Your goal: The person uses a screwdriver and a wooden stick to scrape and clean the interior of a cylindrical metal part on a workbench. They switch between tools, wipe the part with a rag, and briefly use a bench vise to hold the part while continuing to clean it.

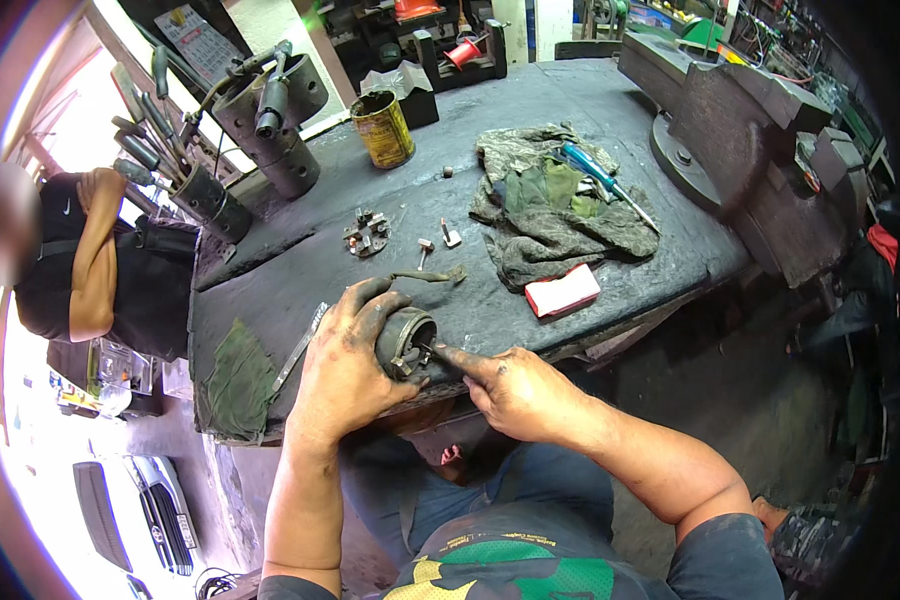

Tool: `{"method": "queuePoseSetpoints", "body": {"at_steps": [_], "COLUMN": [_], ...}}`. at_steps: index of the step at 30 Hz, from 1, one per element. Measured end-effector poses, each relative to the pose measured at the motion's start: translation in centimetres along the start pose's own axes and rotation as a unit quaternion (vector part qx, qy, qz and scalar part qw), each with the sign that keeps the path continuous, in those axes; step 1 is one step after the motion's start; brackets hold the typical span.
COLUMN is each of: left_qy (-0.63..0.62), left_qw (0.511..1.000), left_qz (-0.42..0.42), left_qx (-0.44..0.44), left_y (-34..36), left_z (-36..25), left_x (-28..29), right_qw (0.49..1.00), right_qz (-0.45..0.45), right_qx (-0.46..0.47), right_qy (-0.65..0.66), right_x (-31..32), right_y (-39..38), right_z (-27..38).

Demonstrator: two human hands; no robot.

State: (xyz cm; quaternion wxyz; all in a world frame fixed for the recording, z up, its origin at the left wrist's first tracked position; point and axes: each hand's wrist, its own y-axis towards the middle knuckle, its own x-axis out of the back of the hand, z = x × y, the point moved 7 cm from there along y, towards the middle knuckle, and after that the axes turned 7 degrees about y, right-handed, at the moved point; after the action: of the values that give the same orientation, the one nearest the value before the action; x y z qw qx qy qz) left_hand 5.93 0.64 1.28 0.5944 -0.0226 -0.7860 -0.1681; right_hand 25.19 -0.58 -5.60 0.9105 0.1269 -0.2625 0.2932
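Note:
My left hand point(346, 350) grips a short cylindrical metal housing point(404, 335), like a small motor casing, at the bench's near edge. The housing lies tilted with its open end toward my right hand point(518, 388). That hand's index finger is stretched out to the opening, its tip at the inner rim; the thumb is below and the other fingers curl in. No object shows in it. A braided lead point(425, 275) lies just beyond the housing. Farther back are a round metal plate with small blocks point(366, 233) and two small brush-like pieces with leads, one of them nearer the right point(451, 236).
A blue screwdriver point(592, 168) lies on crumpled rags point(545, 235), with a red-and-white box point(562, 291) in front. A large vise point(740, 140) stands at right. Behind are a yellow can point(382, 130) and tool holders point(210, 200). A person point(95, 260) stands at left, arms crossed.

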Motion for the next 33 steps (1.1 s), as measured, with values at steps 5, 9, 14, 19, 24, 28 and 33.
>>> {"method": "queuePoseSetpoints", "body": {"at_steps": [5,9,14,19,24,28,33], "left_qy": [-0.026,-0.007,-0.015,-0.009,-0.01,-0.02,-0.012], "left_qw": [1.0,1.0,1.0,1.0,1.0,1.0,1.0], "left_qz": [-0.013,0.003,-0.013,0.0,-0.005,-0.011,-0.008], "left_qx": [0.002,0.007,0.005,0.004,0.006,0.01,0.004], "left_y": [-0.1,0.0,-0.2,-0.2,-0.2,-0.2,-0.1], "left_z": [0.1,0.1,0.4,0.2,0.2,0.3,0.2], "left_x": [0.2,0.0,0.1,0.0,0.1,0.2,0.1], "right_qw": [0.999,0.999,0.999,0.995,0.988,0.988,0.988], "right_qz": [0.019,-0.034,-0.019,-0.058,-0.052,-0.083,-0.126], "right_qx": [-0.038,0.004,-0.012,-0.011,-0.052,-0.032,0.012], "right_qy": [0.024,0.023,0.037,0.077,0.138,0.123,0.089], "right_x": [-0.2,-0.6,-0.6,-1.3,-3.0,-3.2,-3.7], "right_y": [-0.3,0.3,-2.3,-1.9,-1.3,-2.3,-1.6], "right_z": [-0.3,0.4,-0.3,-0.4,-0.4,0.0,0.2]}}
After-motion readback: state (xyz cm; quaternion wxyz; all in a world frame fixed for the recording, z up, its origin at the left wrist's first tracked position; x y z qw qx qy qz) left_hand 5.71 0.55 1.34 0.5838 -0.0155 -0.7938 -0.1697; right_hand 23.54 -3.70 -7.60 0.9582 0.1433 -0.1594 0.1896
